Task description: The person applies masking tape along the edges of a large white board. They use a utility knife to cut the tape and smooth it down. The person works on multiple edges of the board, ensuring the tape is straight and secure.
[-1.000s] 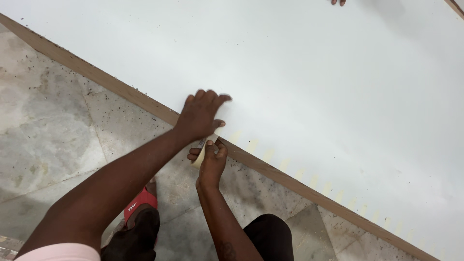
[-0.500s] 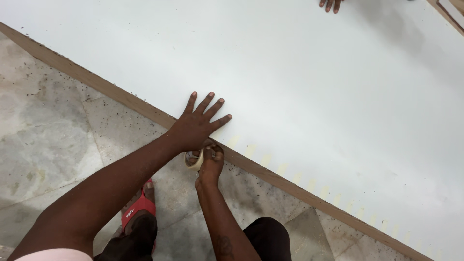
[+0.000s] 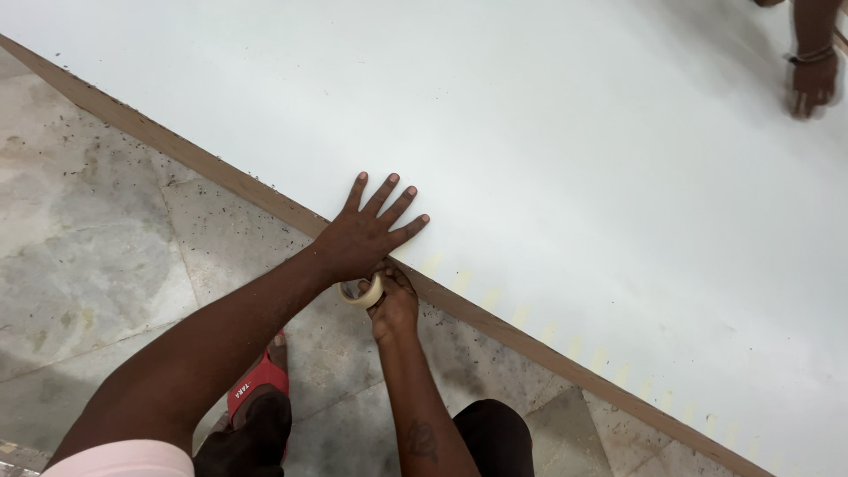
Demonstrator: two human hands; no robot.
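Tape roll (image 3: 364, 292) pinched in right hand (image 3: 395, 305) fingers at white board (image 3: 548, 132) brown near edge, left hand (image 3: 364, 237) flat beside it, fingers spread, co-worker's hand (image 3: 813, 84) at far corner.

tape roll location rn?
Head view, lower centre: the tape roll is in the right hand at the brown edge of the white board, just under the left hand spread flat on the board.
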